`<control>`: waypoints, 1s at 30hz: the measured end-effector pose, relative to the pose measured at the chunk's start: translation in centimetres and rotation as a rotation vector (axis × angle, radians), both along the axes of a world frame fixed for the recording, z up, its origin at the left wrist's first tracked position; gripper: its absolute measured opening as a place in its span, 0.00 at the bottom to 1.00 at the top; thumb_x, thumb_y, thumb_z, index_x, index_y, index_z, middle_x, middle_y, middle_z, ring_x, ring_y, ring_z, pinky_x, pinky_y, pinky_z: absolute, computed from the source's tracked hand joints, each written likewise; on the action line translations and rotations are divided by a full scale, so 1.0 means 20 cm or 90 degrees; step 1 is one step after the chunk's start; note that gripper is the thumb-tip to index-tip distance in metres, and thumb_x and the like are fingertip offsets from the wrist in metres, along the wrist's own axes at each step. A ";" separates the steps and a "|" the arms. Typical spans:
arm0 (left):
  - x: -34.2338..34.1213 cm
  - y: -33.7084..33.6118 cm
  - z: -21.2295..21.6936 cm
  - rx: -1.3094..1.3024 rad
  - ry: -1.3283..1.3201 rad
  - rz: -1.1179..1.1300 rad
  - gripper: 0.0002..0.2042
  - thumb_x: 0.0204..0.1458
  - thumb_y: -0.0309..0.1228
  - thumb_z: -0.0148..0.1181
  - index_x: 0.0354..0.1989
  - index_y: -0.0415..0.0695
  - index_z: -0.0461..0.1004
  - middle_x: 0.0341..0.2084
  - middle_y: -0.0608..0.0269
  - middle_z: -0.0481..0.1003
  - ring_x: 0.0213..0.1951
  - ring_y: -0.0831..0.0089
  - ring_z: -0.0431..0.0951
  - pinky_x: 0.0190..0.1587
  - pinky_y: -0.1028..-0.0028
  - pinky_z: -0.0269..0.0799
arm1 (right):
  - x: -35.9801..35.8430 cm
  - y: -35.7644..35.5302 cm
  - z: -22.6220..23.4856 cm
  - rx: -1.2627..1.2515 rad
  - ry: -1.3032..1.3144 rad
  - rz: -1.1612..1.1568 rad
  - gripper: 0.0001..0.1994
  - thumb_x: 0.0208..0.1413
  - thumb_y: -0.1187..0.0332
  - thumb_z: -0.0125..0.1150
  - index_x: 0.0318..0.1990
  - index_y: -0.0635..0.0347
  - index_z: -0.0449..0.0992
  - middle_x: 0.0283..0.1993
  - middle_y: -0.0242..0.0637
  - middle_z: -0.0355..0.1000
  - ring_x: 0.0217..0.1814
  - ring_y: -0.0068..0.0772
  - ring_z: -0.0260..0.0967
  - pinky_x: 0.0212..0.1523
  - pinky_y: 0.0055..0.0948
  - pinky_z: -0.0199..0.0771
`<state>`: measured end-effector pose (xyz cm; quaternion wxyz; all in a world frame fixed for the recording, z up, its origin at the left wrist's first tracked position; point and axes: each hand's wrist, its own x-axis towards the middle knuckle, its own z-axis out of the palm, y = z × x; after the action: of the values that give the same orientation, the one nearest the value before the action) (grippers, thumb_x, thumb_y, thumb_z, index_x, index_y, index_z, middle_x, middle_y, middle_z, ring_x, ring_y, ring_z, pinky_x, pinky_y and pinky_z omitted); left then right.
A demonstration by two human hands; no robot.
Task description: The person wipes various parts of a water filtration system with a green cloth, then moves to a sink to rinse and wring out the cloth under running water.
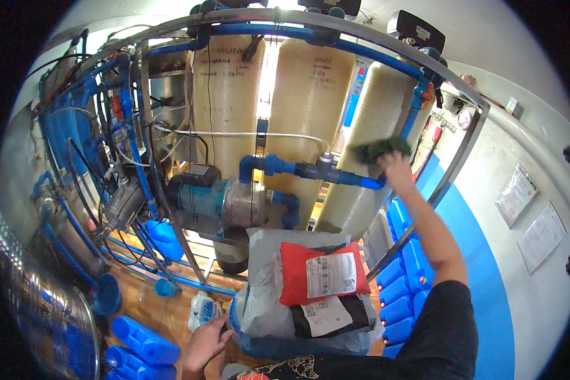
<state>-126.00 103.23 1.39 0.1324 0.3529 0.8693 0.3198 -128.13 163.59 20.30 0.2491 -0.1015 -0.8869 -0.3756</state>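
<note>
- Two bare hands in view, held well apart: one far and right, one near and left of centre.
- Right hand (397,170): arm stretched out, fingers closed on a bunched dark green cloth (373,151).
- Cloth location: in front of the right tank (364,120), toward that tank's right side, above the end of a blue pipe (310,171). Whether cloth and tank touch: cannot tell.
- Left hand (208,342): partly open, fingers loosely bent, just beside a white jug (202,310) and the near stack of parcels. Contact with either: cannot tell.
- Stack, near centre: red parcel (323,275) with a white label on top; black parcel (328,316) partly under it; large grey parcel (259,278) beneath both.
- Far side: left tank (227,107) and middle tank (304,107), both upright, tall, cream coloured, with dark handwriting.
- Pump (199,199), teal and silver, in front of the left tank, beyond the parcels.
- Metal frame (462,155) around tanks and pipes.
- Right side: blue containers (396,297) in rows near the wall; two paper sheets (517,193) on the wall.
- Left side, near: further blue containers (144,342) on the floor; blue dipper (106,294) beyond them.
</note>
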 end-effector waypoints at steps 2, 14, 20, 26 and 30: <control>0.04 0.01 0.02 0.010 -0.002 -0.006 0.21 0.51 0.33 0.57 0.53 0.39 0.68 0.40 0.41 0.74 0.40 0.45 0.75 0.43 0.57 0.71 | 0.06 0.01 -0.20 -0.049 -0.017 0.048 0.18 0.48 0.71 0.52 0.48 0.50 0.75 0.50 0.35 0.70 0.59 0.46 0.61 0.53 0.49 0.64; 0.15 -0.18 0.01 0.000 -0.026 0.033 0.19 0.53 0.34 0.55 0.53 0.40 0.68 0.39 0.41 0.75 0.41 0.45 0.75 0.44 0.58 0.71 | -0.24 -0.40 -0.23 -0.795 0.218 0.173 0.25 0.42 0.80 0.46 0.50 0.57 0.76 0.47 0.46 0.74 0.47 0.39 0.72 0.50 0.32 0.69; -0.06 -0.31 0.02 0.005 -0.071 -0.004 0.20 0.54 0.35 0.56 0.54 0.40 0.68 0.43 0.42 0.74 0.46 0.48 0.74 0.49 0.59 0.70 | -0.36 -0.85 0.04 -0.848 0.131 0.285 0.24 0.47 0.79 0.49 0.54 0.55 0.73 0.46 0.38 0.74 0.40 0.29 0.71 0.43 0.25 0.71; -0.40 -0.54 -0.02 0.035 -0.020 -0.081 0.21 0.54 0.38 0.54 0.54 0.43 0.66 0.43 0.47 0.74 0.44 0.48 0.74 0.46 0.58 0.70 | -0.91 -1.15 -0.22 -0.568 0.049 0.339 0.23 0.55 0.74 0.50 0.60 0.50 0.66 0.61 0.48 0.64 0.56 0.46 0.67 0.60 0.35 0.62; -0.58 -0.68 -0.07 -0.014 -0.021 -0.110 0.23 0.55 0.41 0.53 0.57 0.45 0.65 0.44 0.48 0.74 0.44 0.49 0.75 0.47 0.58 0.70 | -1.10 -0.99 -0.12 -0.637 0.019 0.197 0.17 0.56 0.69 0.48 0.53 0.54 0.72 0.52 0.51 0.70 0.55 0.51 0.66 0.55 0.40 0.66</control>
<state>-137.61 89.72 -0.09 0.1775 0.4200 0.8367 0.3035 -150.07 143.87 17.85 0.2350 -0.0810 -0.9589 0.1369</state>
